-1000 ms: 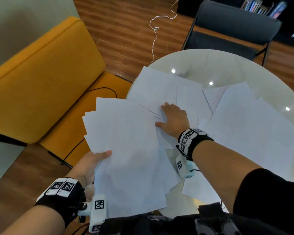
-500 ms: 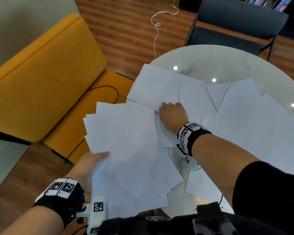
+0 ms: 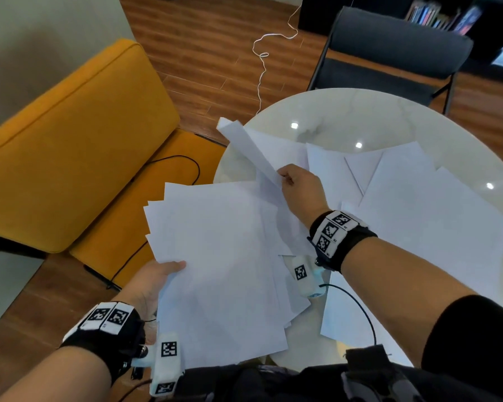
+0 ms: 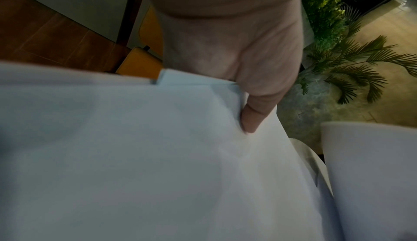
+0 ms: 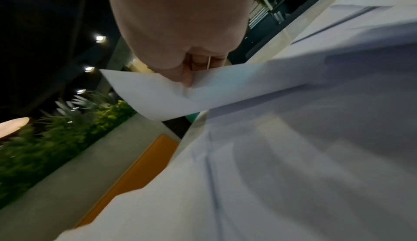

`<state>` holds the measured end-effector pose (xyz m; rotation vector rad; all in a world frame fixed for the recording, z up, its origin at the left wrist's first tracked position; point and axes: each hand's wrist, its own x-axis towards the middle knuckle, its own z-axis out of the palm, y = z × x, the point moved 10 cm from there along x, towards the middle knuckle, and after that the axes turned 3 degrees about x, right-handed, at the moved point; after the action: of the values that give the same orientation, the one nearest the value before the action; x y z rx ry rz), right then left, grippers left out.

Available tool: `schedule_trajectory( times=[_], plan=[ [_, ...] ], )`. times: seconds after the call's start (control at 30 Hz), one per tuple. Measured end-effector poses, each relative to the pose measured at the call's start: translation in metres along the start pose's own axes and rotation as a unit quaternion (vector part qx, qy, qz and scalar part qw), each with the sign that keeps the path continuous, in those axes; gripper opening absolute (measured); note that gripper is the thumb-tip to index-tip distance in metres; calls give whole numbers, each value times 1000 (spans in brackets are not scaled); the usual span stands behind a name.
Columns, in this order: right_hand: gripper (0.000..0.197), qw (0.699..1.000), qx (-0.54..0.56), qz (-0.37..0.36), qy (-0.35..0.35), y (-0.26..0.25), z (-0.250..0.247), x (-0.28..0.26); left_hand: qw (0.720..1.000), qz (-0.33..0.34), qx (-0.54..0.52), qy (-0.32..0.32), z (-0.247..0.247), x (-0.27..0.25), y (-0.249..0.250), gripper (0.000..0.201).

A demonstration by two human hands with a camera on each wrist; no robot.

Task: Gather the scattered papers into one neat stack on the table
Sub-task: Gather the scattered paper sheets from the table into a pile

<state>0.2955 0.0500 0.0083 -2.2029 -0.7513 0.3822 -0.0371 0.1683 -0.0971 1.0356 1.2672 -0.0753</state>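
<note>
My left hand grips a loose fan of several white sheets at its left edge, thumb on top, held off the near left rim of the round white table. My right hand pinches the edge of one white sheet and holds it lifted and tilted above the table's left side; the pinch shows in the right wrist view. More white sheets lie spread and overlapping on the table to the right.
A yellow sofa stands left of the table, with a black cable on its seat. A dark chair stands beyond the table's far edge. A white cord lies on the wooden floor. Green plants show in the wrist views.
My right hand, which lay flat on the sheets, has closed on one sheet's edge and raised it off the table. The left hand keeps its hold on the fan.
</note>
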Motion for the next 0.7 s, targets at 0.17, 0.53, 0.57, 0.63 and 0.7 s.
schedule_trajectory(
  times=[0.17,0.53,0.57,0.63,0.7],
  plan=[
    [30,975,23,-204,-86,-50,25,-56,998,7,-58,-16,18,-14,17,27],
    [26,925,-169,-289,-179,16,51,-104,989,10,-123,-82,33,-20,17,53],
    [26,929,-162,-278,-182,17,53,-104,990,9,-119,-77,34,-19,14,41],
    [26,935,-150,-263,-185,15,58,-103,993,15,-92,-71,33,-15,7,20],
    [25,938,-137,-257,-186,11,66,-103,997,25,-50,-53,31,-12,3,16]
  ],
)
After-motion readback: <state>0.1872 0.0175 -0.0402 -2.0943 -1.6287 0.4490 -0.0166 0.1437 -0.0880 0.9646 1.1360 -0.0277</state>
